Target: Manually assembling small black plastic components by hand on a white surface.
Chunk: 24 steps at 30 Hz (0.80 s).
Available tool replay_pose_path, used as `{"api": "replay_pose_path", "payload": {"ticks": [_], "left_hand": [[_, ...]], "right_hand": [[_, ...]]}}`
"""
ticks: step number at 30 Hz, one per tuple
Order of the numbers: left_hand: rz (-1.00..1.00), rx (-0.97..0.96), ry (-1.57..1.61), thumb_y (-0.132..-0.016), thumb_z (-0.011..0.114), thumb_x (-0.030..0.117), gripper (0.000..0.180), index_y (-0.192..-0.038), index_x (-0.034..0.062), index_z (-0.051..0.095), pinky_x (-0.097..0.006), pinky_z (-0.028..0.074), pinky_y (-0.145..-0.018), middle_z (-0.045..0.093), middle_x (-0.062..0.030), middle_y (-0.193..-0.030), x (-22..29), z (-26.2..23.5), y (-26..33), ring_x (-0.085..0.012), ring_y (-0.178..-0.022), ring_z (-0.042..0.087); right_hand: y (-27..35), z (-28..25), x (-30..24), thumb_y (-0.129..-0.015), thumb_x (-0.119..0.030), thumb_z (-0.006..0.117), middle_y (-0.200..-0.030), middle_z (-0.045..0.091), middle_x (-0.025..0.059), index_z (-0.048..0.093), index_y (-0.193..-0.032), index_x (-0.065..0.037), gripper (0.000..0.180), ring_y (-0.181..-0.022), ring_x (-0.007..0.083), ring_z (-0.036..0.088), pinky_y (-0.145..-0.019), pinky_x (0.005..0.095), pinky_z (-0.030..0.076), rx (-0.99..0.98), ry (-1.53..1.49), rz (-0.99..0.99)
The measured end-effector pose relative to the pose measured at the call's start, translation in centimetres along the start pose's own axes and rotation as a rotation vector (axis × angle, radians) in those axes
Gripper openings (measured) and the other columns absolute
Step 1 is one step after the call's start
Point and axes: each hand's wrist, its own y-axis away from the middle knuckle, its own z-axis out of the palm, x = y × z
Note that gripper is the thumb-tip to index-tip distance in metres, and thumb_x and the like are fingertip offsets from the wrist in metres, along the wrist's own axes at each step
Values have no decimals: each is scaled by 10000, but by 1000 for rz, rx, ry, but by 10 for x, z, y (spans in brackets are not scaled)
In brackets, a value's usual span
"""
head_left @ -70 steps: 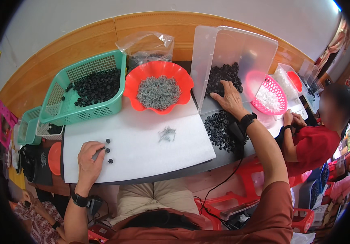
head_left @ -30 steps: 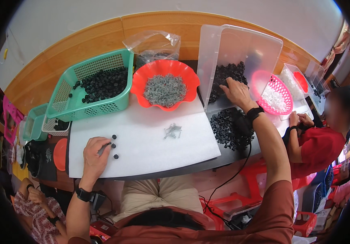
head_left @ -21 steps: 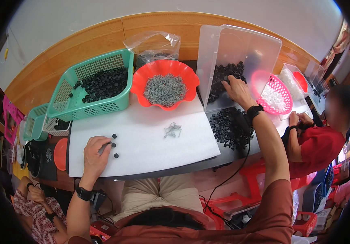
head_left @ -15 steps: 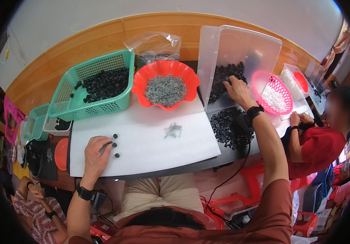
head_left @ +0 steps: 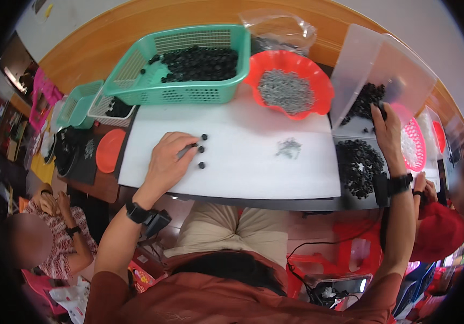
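Observation:
On a white foam sheet [head_left: 243, 178], my left hand [head_left: 168, 161] rests with thumb and fingers closed in a pinch. A small dark piece shows at its fingertips. Just right of them stand three small black knob-like parts, the top one [head_left: 204, 137], the middle one [head_left: 201, 149] and the lowest one [head_left: 202, 165], in a short column. My right hand [head_left: 387, 132] reaches into a tilted clear plastic bin, its fingers curled around small black parts. A heap of black parts [head_left: 366, 102] lies in the bin beside it. Loose screws [head_left: 288, 148] form a small pile on the sheet.
A green basket [head_left: 172, 96] of black parts and a red scalloped bowl [head_left: 321, 102] of screws stand behind the sheet. More black ring-like parts [head_left: 359, 167] lie near the right edge. A pink basket [head_left: 414, 146] is farther right. People sit at both sides.
The whole view has swung, so the table appears shifted right and up. My right hand has drawn nearer the bin's front with black parts. My left hand stays by the column of parts.

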Motion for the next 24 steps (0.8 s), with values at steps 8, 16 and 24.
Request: {"api": "replay_pose_path", "payload": {"ticks": [8, 16, 24], "left_hand": [[35, 31, 22, -889, 734, 132, 363, -1225, 8, 681, -402, 506, -988, 687, -165, -1215, -3, -4, 6, -332, -1141, 640], [258, -165, -153, -915, 726, 380, 546, -1350, 68, 623, -466, 361, -1148, 537, -155, -1481, 3, -5, 7, -364, -1400, 433], [239, -129, -184, -937, 697, 304, 383, -1239, 68, 685, -450, 414, -1091, 623, -114, -1360, -8, 1, 11, -327, -1315, 518]], "right_hand": [[48, 25, -114, -988, -186, 660, -718, 568, 124, 625, -1024, 5, 197, -660, 164, 506, -633, 337, 454, -174, -166, 45], [68, 81, -197, -982, -193, 671, -753, 644, 216, 607, -1001, -6, 198, -671, 405, 626, -623, 440, 486, -362, -308, -58], [71, 122, -241, -968, -246, 650, -827, 698, 211, 617, -971, -14, 234, -775, 426, 681, -695, 513, 529, -437, -89, -196]]}}
